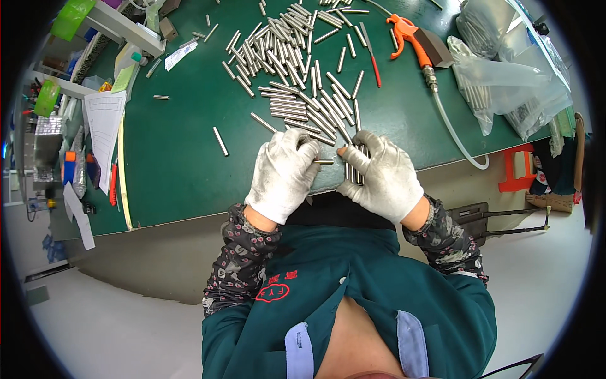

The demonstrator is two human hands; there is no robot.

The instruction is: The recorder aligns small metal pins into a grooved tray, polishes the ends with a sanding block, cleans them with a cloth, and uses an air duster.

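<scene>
My left hand, in a white work glove, is closed at the near edge of the green table. A short metal pin sticks out sideways from its fingers toward the other hand. My right hand, gloved too, with a bare thumb tip showing, is closed round several upright metal pins standing side by side. Just beyond both hands lies a group of loose metal pins, partly lined up. Farther back is a large, jumbled heap of the same pins.
An orange air blow gun with a pale hose lies right of the heap, near a red-handled file. Clear bags of pins fill the far right. A paper sheet hangs at the left by a rack.
</scene>
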